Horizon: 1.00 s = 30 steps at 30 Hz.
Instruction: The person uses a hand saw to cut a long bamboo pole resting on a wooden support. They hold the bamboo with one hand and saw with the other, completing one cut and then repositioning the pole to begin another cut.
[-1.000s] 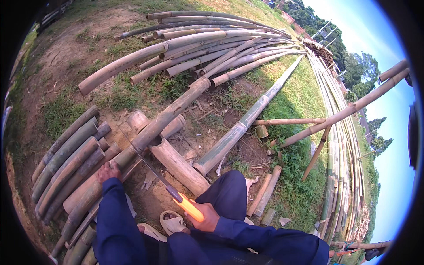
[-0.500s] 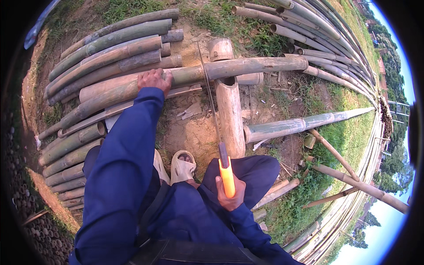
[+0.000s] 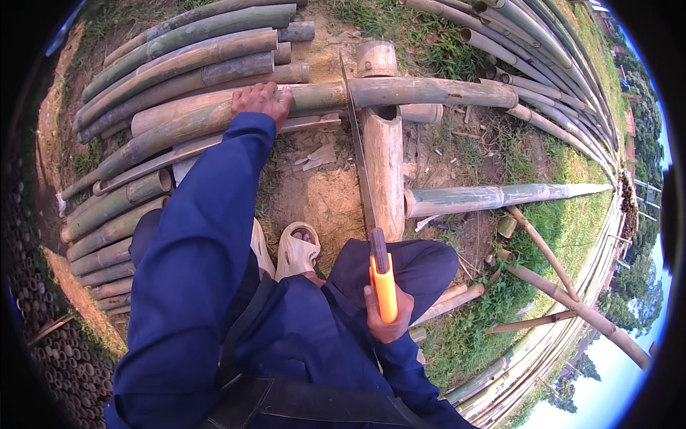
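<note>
A long bamboo pole (image 3: 429, 91) lies crosswise in front of me, over an upright-looking pale bamboo support (image 3: 384, 171). My left hand (image 3: 261, 104) presses down on the pole left of the saw, its fingers curled over the top. In my right hand (image 3: 399, 314), near my bent right knee, is the orange handle of a handsaw (image 3: 384, 286). The saw's long thin blade crosses the pole just left of the support, and its tip shows beyond the pole. How deep the blade sits in the bamboo I cannot tell.
Cut bamboo lengths (image 3: 179, 79) lie stacked at left, with more (image 3: 118, 232) beside my left leg. Long poles (image 3: 543, 53) are piled far right. Another pole (image 3: 486, 200) stretches rightward from the support. Pale sawdust covers the ground near my sandals (image 3: 296, 250).
The view has shifted, so the scene sits higher and further right. Against the pole, the saw has come slightly back toward me. My left hand stays at the same spot on the pole.
</note>
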{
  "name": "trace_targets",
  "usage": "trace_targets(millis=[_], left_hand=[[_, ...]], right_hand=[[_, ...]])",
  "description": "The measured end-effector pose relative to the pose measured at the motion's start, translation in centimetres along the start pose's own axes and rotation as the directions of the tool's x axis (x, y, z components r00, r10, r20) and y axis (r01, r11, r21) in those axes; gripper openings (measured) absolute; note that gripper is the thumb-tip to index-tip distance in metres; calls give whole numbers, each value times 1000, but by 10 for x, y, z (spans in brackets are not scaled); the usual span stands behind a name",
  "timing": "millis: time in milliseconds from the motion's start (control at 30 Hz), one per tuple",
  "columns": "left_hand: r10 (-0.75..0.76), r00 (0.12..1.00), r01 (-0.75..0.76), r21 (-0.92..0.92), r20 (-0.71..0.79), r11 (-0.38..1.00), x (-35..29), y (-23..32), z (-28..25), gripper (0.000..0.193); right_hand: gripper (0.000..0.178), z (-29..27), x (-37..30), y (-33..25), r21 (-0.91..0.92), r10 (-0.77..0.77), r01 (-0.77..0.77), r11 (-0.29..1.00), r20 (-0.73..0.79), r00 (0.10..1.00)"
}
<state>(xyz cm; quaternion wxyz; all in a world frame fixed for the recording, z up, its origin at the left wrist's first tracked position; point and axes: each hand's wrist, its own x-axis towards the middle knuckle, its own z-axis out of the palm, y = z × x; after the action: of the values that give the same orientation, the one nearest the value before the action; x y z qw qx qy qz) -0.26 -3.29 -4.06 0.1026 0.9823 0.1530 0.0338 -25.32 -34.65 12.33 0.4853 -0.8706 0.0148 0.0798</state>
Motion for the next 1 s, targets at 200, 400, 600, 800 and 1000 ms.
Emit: trace_targets(millis=[200,400,600,800,1000], left_hand=[[55,998,-55,-26,-5,998,4,14,0,54],[-10,998,11,-13,58,1000,5,0,-6,56],[-6,995,6,0,104,1000,1,4,-1,58],[6,989,-7,1,147,1000,4,8,-13,59],[-43,992,39,32,121,999,2,4,-10,57]], right_hand=[[16,64,168,-9,115,-111,117,986,-59,992],[20,18,42,11,0,-13,13,1000,33,999],[23,25,52,12,37,-54,56,998,-48,997],[16,59,142,0,111,-68,71,991,-32,997],[34,0,-12,2,-88,-79,80,993,19,997]])
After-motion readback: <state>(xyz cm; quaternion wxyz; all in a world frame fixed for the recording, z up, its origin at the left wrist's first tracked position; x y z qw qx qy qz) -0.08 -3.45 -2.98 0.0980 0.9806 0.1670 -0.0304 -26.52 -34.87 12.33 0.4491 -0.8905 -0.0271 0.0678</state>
